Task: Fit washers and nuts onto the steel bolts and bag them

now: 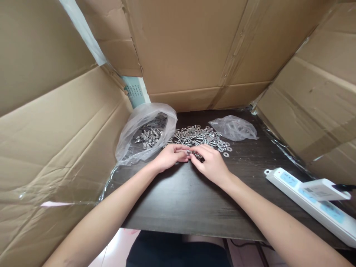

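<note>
My left hand (170,156) and my right hand (210,161) meet fingertip to fingertip over the dark wooden table (180,200). Both are pinched on a small metal part (189,152), likely a bolt with a nut or washer; its exact kind is too small to tell. Just beyond my fingers lies a loose pile of silver bolts, nuts and washers (198,136). To the left an open clear plastic bag (144,133) holds more metal hardware.
A second, crumpled clear bag (234,128) lies at the back right. A white power strip (311,200) with a plug in it rests along the right edge. Brown cardboard walls (55,129) enclose the table on the left, back and right.
</note>
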Tool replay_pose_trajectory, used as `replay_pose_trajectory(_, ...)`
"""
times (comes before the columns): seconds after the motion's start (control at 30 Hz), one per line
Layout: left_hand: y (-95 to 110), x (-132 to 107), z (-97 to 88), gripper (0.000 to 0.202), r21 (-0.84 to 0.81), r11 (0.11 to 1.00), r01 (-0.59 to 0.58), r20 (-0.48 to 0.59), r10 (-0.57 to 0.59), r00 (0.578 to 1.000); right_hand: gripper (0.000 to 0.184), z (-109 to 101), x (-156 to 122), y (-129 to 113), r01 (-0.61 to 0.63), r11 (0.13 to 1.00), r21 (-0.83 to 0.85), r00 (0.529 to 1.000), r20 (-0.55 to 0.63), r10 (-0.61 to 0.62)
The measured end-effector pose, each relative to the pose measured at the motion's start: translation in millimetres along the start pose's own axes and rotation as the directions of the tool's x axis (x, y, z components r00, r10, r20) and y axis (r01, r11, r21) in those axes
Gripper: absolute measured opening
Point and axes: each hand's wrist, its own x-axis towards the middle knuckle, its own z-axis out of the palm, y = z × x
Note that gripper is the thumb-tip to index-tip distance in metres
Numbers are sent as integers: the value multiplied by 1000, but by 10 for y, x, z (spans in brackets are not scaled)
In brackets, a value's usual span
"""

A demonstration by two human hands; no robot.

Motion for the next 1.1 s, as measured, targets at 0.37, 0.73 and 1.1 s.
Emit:
replay_pose_trajectory(0.37,-106,18,28,22,179,962,-204,0,208,978,8,19,-28,-1,-89,995,35,994,72,87)
replay_pose_trajectory(0.73,-55,-64,50,28,483,767,-422,123,417,900,11,2,1,-59,-253,964,78,964,106,244)
replay_pose_trajectory(1.1,17,-115,41,17,408,792,-454,156,429,890,25,-26,52,-89,-476,827,300,880,146,453)
